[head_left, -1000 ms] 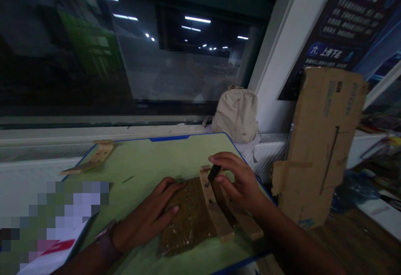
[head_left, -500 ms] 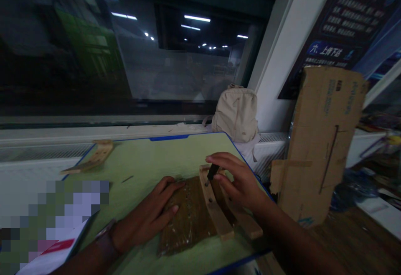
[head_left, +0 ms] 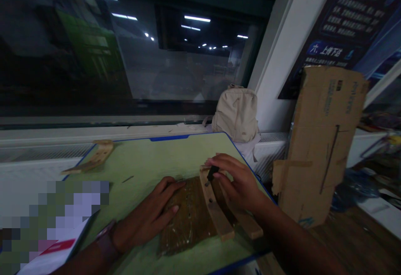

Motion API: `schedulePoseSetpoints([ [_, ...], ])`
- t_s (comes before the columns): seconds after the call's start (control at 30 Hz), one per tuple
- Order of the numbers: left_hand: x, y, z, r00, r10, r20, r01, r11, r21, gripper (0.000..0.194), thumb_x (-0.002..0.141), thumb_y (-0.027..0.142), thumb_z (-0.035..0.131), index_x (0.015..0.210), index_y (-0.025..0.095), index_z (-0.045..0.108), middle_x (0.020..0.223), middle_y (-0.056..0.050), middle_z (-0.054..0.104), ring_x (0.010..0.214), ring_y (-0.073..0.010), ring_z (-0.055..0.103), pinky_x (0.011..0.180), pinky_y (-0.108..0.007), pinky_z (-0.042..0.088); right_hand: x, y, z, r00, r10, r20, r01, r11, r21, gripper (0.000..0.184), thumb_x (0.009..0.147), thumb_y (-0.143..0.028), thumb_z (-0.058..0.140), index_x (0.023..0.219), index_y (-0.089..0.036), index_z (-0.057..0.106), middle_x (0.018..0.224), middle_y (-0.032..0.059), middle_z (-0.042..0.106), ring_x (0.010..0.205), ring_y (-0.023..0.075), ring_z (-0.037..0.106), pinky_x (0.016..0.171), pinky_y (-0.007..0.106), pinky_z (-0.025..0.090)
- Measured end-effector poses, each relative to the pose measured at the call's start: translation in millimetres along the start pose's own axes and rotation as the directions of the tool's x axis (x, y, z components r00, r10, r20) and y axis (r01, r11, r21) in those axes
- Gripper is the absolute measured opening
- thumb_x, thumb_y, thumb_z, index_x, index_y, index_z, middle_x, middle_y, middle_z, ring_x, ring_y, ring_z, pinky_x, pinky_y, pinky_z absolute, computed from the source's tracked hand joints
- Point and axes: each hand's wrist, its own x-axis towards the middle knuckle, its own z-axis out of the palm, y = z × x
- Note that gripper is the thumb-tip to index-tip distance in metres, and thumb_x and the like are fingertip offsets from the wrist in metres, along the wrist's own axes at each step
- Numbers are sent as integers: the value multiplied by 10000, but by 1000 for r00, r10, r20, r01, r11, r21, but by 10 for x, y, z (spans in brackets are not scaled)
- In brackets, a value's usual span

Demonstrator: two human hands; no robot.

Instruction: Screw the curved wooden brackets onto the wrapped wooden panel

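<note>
My right hand (head_left: 239, 181) pinches a short black-handled screwdriver (head_left: 212, 172) between thumb and fingers. The shaft points down at a hole near the far end of a curved wooden piece (head_left: 217, 214). That piece lies along the right side of a brown wooden board (head_left: 196, 216), and a dark hole shows farther down it. Partly behind my right hand is a second curved wooden piece (head_left: 248, 221), next to the first. Resting on the board's left part, my left hand (head_left: 158, 206) has its fingers spread and holds nothing.
The board lies on a green tabletop (head_left: 138, 158) with a blue edge. Another curved wooden piece (head_left: 100, 154) sits at the far left corner, near a thin dark stick (head_left: 128, 179). Behind stand a beige backpack (head_left: 236, 112) and, to the right, a large cardboard sheet (head_left: 322, 149).
The fingers of my right hand have shifted slightly around the screwdriver handle, which has tilted a little. My left hand and the wooden pieces stay in place.
</note>
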Motion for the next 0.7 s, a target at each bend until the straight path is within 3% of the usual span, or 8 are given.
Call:
schedulePoseSetpoints([
  [0.17, 1, -13, 17, 999, 12, -32, -12, 1000, -5, 468, 1030, 336, 415, 1493, 303, 361, 1325, -96, 504, 1194, -260, 540, 1032, -422, 508, -30, 88, 15, 988, 6, -152, -18, 997, -80, 220, 858, -222, 706, 1049, -247, 599, 836, 23, 664, 747, 166, 652, 655, 285, 550],
  [0.3, -10, -20, 23, 1000, -1, -18, 1, 1000, -3, 493, 1032, 323, 408, 1518, 308, 325, 1347, -99, 490, 1214, -260, 531, 1049, -429, 495, -32, 51, -5, 998, -32, -51, 26, 992, -120, 328, 888, -283, 689, 1200, -240, 597, 964, 77, 688, 876, 204, 671, 749, 337, 580],
  [0.43, -11, -5, 9, 1000, -5, -13, 5, 1000, -11, 515, 1029, 334, 421, 1533, 302, 316, 1349, -99, 501, 1223, -264, 527, 1065, -434, 484, -14, -19, -24, 997, -12, 79, 16, 999, -43, 430, 945, -148, 531, 1364, -242, 523, 1121, 110, 693, 1041, 215, 659, 873, 379, 575],
  [0.6, -1, 0, 3, 1000, -15, -9, 15, 1000, -21, 512, 1033, 332, 410, 1534, 305, 311, 1343, -101, 498, 1220, -263, 526, 1064, -432, 481, 2, 35, -13, 998, 12, -67, -11, 1000, 10, 366, 890, -127, 621, 1229, -258, 573, 938, 51, 691, 844, 176, 680, 740, 310, 577],
  [0.7, 0, -12, 14, 1000, -24, 10, 25, 999, -21, 509, 1033, 348, 400, 1531, 306, 304, 1338, -102, 479, 1222, -265, 518, 1067, -442, 475, 9, 57, -13, 997, -40, -72, 41, 999, 19, 309, 875, -150, 665, 1159, -261, 615, 876, 31, 659, 773, 163, 663, 676, 288, 567],
])
